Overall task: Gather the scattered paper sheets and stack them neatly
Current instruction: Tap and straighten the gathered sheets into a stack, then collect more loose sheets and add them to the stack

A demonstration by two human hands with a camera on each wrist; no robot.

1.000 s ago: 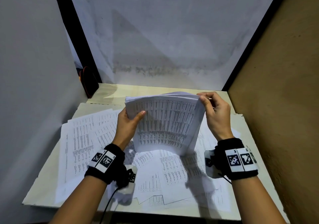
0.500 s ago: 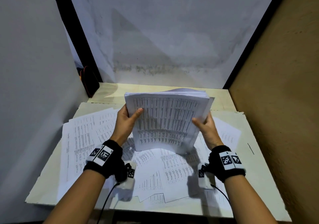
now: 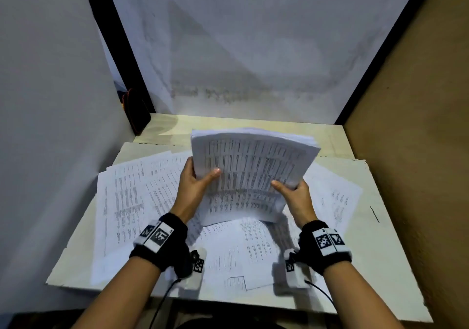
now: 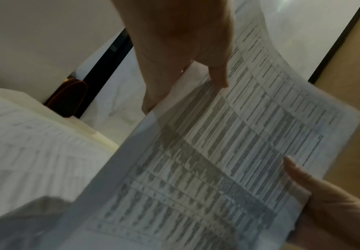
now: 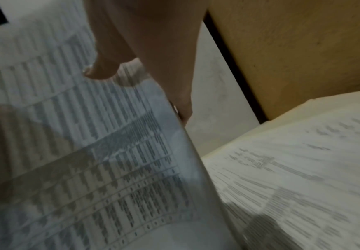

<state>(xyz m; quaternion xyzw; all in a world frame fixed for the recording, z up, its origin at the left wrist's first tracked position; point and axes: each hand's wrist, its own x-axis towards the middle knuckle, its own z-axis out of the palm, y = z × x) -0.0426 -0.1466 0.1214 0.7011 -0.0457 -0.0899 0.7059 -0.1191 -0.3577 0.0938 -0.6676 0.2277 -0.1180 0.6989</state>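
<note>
The left hand (image 3: 194, 189) has its grip closed on the left edge of a thick stack of printed sheets (image 3: 250, 174), thumb laid across the printed front and fingers curled behind. The right hand (image 3: 295, 196) pinches the stack's right edge lower down, thumb on the front, fingers behind it. In the left wrist view the left thumb (image 4: 215, 67) presses on the top sheet (image 4: 228, 160) and the right thumb (image 4: 296, 170) lies on the opposite edge. The right wrist view shows the right thumb (image 5: 104, 69) flat on the page (image 5: 102, 152), with fingertips behind the edge.

The stack is held upright between both hands, bowed, its lower edge bent toward the person and lying close over the loose sheets (image 3: 132, 202) below; whether it touches them cannot be told. Those loose sheets lie spread and overlapping on the pale table (image 3: 380, 265), to the left, right and near side of the stack. Both wrists wear black bands (image 3: 160, 242) with printed markers.
</note>
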